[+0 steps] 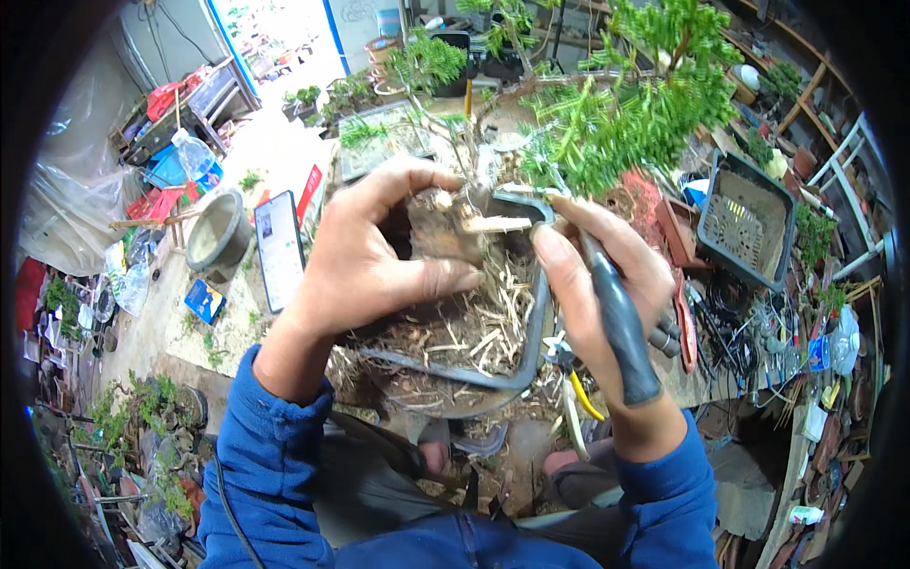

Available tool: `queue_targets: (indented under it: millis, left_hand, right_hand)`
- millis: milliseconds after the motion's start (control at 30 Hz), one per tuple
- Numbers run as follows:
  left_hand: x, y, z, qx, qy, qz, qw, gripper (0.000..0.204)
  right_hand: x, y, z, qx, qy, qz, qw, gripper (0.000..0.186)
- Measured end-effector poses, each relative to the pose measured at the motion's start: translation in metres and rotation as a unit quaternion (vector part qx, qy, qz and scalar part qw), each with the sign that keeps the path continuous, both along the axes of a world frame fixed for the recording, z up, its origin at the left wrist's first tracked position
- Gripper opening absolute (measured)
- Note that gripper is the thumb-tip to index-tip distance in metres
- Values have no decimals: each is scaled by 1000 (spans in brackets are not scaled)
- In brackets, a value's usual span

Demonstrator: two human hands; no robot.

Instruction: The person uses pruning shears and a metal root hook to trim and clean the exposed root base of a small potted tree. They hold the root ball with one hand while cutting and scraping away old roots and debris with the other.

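In the middle, my left hand (346,251) curls its thumb and fingers around the blurred root base (441,232) of a small tree. A pale bare root stub (498,225) juts from it to the right. Green foliage (626,123) spreads above and beyond my hands. Wrapped around a black-handled tool (623,332) is my right hand (607,251), its thumb close to the stub's tip. My fingers hide most of the tool's working end. Below lies a dark rectangular tray (533,351) holding soil and several pale cut root pieces (498,346).
To the left are a phone (279,251), a grey basin (218,232) and a blue packet (204,301). A black crate (749,223) stands at right, near red-handled pliers (684,332). A yellow-handled tool (586,394) lies at the table's front edge. Potted plants (152,408) stand lower left.
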State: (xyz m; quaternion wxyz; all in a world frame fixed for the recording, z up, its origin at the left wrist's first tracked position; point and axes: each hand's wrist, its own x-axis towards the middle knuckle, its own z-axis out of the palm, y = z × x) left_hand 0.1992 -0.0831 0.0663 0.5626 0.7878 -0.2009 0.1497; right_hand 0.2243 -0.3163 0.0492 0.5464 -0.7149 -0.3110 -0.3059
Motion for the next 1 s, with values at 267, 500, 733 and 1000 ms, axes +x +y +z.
queue_targets:
  millis: [267,500,733,1000]
  left_hand:
    - [1,17,-1,-181,50,-137,973,55]
    - [-4,16,-7,-258,62,-143,953,60]
    - [-15,-3,-2,-149,53,-52,986,86]
    - [-13,-1,-3,-135,66,-46,988,114]
  right_hand:
    - [-29,-35,2,161,230,187,941,60]
    - [-43,-25,18,140,319,233,908,48]
    - [-33,9,16,223,375,262,861,44]
    - [-25,12,5,259,320,206,888,35]
